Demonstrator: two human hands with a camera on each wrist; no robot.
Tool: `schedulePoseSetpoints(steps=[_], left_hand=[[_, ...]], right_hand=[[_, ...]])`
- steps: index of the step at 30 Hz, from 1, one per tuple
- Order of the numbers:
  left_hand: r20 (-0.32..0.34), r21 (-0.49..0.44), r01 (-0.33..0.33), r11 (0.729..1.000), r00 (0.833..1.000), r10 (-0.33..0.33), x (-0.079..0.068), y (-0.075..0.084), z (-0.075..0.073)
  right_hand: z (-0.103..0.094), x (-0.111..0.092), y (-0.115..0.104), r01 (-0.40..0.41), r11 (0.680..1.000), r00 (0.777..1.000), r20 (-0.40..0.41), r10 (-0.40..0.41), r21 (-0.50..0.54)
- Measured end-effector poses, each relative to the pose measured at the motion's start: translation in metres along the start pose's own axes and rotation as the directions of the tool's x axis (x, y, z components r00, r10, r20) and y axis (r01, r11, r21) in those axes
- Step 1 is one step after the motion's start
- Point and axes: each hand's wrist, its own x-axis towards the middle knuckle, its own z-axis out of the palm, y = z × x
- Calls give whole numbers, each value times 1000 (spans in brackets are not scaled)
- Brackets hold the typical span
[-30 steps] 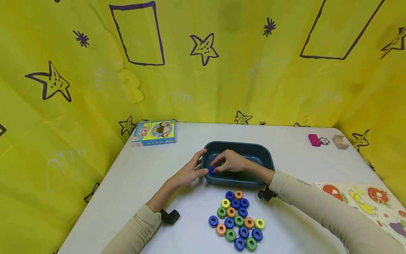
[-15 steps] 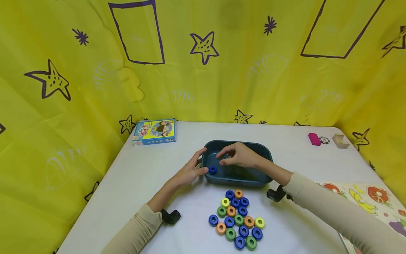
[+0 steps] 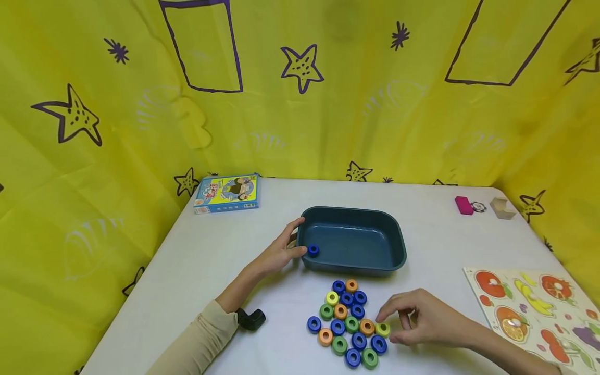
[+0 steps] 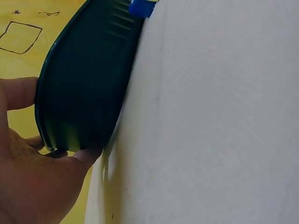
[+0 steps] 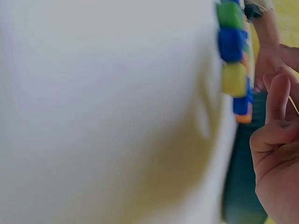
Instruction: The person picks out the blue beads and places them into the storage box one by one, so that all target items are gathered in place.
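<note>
A dark teal plastic basin (image 3: 356, 245) stands on the white table, with one blue ring bead (image 3: 313, 250) in its front left corner. My left hand (image 3: 276, 256) grips the basin's left end, thumb and fingers spread around the wall; the left wrist view shows this hand (image 4: 39, 182) against the rounded end. My right hand (image 3: 428, 322) hovers at the right side of a bead cluster, holding nothing. Its thumb and forefinger are parted beside a yellow bead (image 3: 383, 329). Around that bead lie blue, green and orange beads, including an orange bead (image 3: 367, 327).
A fruit puzzle board (image 3: 529, 304) lies at the right, near my right forearm. Toward the back left is a blue and yellow box (image 3: 227, 194). A pink block (image 3: 464, 205) and a small beige open box (image 3: 503, 208) sit at the back right. A yellow curtain (image 3: 337, 125) encloses the table.
My right hand has let go of the blue bead inside the basin, lifted out and moved toward me and right to the bead cluster. My left hand stays on the basin.
</note>
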Motion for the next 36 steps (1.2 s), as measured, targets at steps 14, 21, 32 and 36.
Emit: schedulePoseSetpoints(steps=[14, 21, 32, 36], left_hand=[[-5, 7, 11, 1000, 1000, -11, -2, -1, 1], [-5, 3, 19, 1000, 1000, -19, -4, -2, 1], [-4, 4, -1, 1000, 1000, 1, -2, -2, 2], [-4, 3, -2, 1000, 1000, 2, -1, -1, 1]], right_hand=[[32, -9, 12, 35, 999, 999, -9, -35, 30], [29, -5, 12, 75, 997, 995, 64, -75, -3], [21, 2, 13, 153, 988, 978, 144, -149, -20], [11, 4, 0, 166, 986, 979, 117, -165, -1]])
